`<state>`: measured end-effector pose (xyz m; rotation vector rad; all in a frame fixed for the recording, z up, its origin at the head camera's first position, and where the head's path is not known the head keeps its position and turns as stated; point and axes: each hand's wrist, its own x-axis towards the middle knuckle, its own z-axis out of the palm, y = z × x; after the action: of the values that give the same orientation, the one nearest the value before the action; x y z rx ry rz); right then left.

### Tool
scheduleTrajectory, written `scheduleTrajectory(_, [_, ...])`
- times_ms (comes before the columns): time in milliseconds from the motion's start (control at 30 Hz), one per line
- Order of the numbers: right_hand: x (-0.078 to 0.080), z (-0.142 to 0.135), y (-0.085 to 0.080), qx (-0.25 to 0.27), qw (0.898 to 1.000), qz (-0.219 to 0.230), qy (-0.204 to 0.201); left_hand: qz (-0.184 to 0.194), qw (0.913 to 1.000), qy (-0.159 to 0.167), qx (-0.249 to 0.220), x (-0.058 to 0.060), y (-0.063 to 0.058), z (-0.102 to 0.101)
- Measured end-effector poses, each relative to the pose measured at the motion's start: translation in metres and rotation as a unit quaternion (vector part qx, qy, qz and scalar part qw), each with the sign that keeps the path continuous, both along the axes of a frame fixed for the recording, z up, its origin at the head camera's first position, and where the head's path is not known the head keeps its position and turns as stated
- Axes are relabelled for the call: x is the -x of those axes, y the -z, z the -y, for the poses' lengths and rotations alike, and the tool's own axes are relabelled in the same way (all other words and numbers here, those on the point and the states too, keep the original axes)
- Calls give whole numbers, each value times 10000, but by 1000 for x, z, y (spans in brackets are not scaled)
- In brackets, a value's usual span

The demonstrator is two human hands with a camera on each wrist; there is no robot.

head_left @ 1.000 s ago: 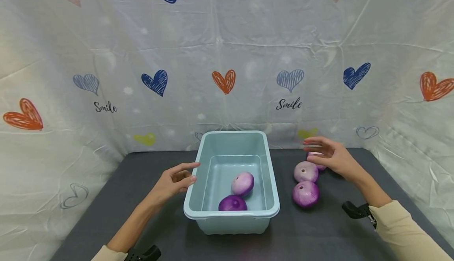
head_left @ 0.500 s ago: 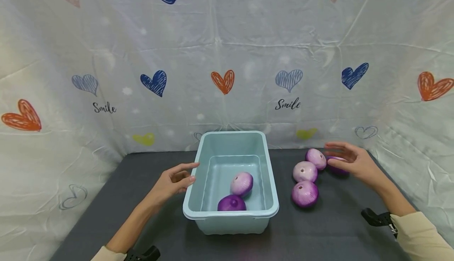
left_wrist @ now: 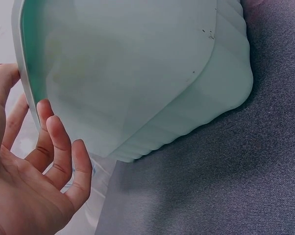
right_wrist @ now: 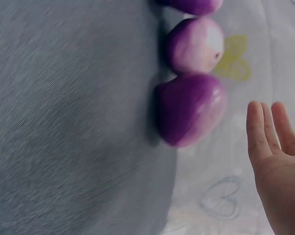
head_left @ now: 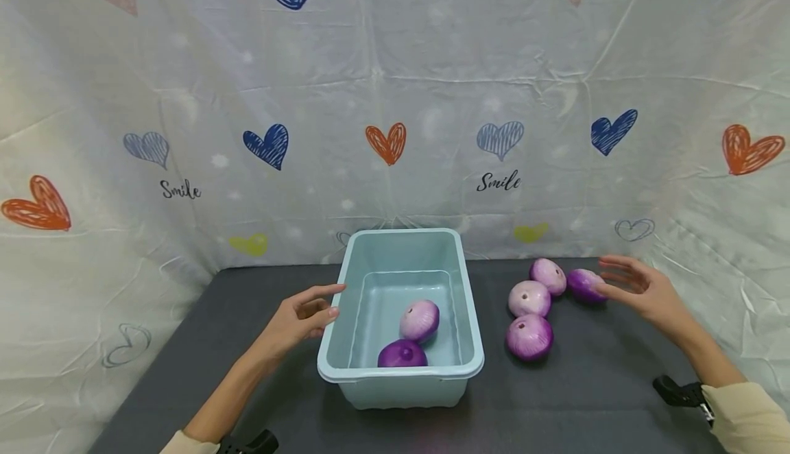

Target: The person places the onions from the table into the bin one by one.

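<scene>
My left hand (head_left: 302, 317) touches the left rim of a pale blue plastic basin (head_left: 404, 393) with its fingertips, the other fingers loosely bent outside the wall. Inside the basin lie two red onions, a paler one (head_left: 420, 320) behind a darker one (head_left: 402, 354). My right hand (head_left: 644, 295), fingers relaxed and apart, is just right of the far-right red onion (head_left: 584, 286); its thumb tip overlaps that onion in the head view. From the right wrist, a gap shows between the hand (right_wrist: 280, 161) and the nearest onion (right_wrist: 191, 110).
Three more red onions stand in a slanting row right of the basin: a front one (head_left: 529, 337), a middle one (head_left: 529, 299) and a back one (head_left: 548, 276). A dark grey cloth (head_left: 574, 392) covers the table. A white curtain (head_left: 432, 97) with printed hearts hangs close behind.
My right hand has moved right, from over the back onion to beyond the far-right onion, uncovering both. My left hand has stayed at the rim. The onions stand as before.
</scene>
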<state>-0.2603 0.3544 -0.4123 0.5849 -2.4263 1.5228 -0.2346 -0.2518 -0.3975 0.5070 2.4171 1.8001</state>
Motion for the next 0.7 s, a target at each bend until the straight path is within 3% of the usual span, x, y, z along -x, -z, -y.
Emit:
scheduleTrajectory(133, [0,-6,6,-292,9991,2,305,22,10000,20,-20,0,0,0])
scheduleTrajectory(300, [2,-10,14,-634,9958,320,584,62,10000,14,-25,0,0,0])
scheduleTrajectory(700, [21,-11,32,-673,9910,903,728,1,10000,33,-12,1,2,1])
